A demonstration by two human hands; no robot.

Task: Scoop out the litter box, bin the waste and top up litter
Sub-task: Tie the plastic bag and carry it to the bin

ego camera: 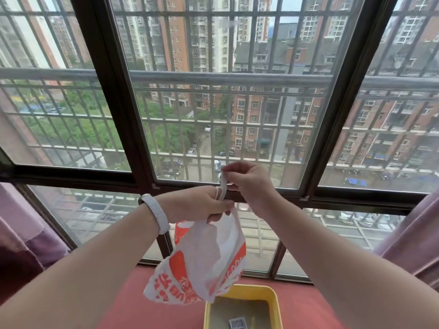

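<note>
The bag (202,264) I hold is thin plastic, white with orange print, crinkled and faintly glossy, its handle (222,186) twisted into a smooth strip. The litter box (273,302) below looks like smooth yellow plastic, and the litter (240,309) in it is matt, sandy and fine-grained. On my wrist the band (155,213) is smooth and white. The curtain (413,236) is soft, matt mauve cloth. The window frame (114,91) looks like dark, slightly shiny metal.

White-and-orange printed bag (202,264), yellow litter box (275,302)
</note>
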